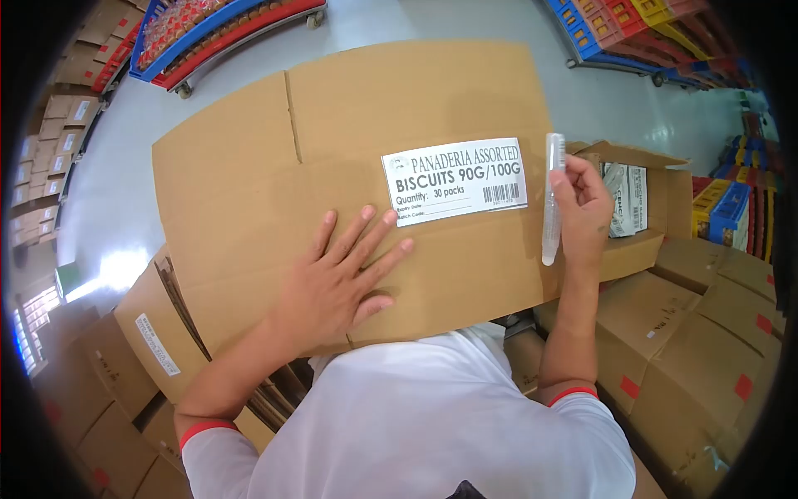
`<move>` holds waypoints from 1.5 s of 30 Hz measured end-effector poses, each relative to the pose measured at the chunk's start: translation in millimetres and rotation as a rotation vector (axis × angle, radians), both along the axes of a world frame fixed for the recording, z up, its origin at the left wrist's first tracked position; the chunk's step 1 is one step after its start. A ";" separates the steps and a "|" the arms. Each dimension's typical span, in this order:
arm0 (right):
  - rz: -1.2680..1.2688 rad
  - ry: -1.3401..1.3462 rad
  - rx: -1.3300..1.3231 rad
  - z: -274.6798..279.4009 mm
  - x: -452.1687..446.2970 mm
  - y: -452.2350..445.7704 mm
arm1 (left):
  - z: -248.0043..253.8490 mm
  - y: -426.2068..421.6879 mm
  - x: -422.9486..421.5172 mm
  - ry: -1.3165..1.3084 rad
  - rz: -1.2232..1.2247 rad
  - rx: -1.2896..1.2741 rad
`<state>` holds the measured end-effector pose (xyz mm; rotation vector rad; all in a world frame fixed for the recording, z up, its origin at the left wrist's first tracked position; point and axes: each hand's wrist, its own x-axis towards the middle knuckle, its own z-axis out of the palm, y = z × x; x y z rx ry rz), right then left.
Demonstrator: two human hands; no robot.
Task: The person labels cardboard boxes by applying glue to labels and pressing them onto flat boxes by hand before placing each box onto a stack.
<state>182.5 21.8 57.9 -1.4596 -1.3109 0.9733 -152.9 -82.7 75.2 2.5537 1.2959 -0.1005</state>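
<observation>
The left hand (341, 274) lies flat, fingers apart, on the cardboard (241, 191), by the near-left corner of the label (457, 180); even pressure should steady everything. The right hand (584, 204) pinches a clear tube (552, 220) beyond the label's right edge.

Ctn (349, 158) lbl (455, 181): "PANADERIA ASSORTED BISCUITS"

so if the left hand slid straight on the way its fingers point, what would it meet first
Most likely the white label on the cardboard: the left hand points up and right in the picture, toward its left edge. Whether a fingertip touches it is unclear.
</observation>
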 end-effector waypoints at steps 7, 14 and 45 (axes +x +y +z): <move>-0.113 0.276 0.018 -11.4 -16.1 -2.9 | -5.9 68.2 33.2 -0.121 0.065 0.074; -0.190 0.381 0.099 -11.6 -5.0 2.3 | -41.0 119.5 140.2 -0.271 -0.103 0.253; 0.061 -0.313 -0.165 31.9 37.6 11.7 | 7.6 -89.2 -200.1 -0.872 1.748 0.262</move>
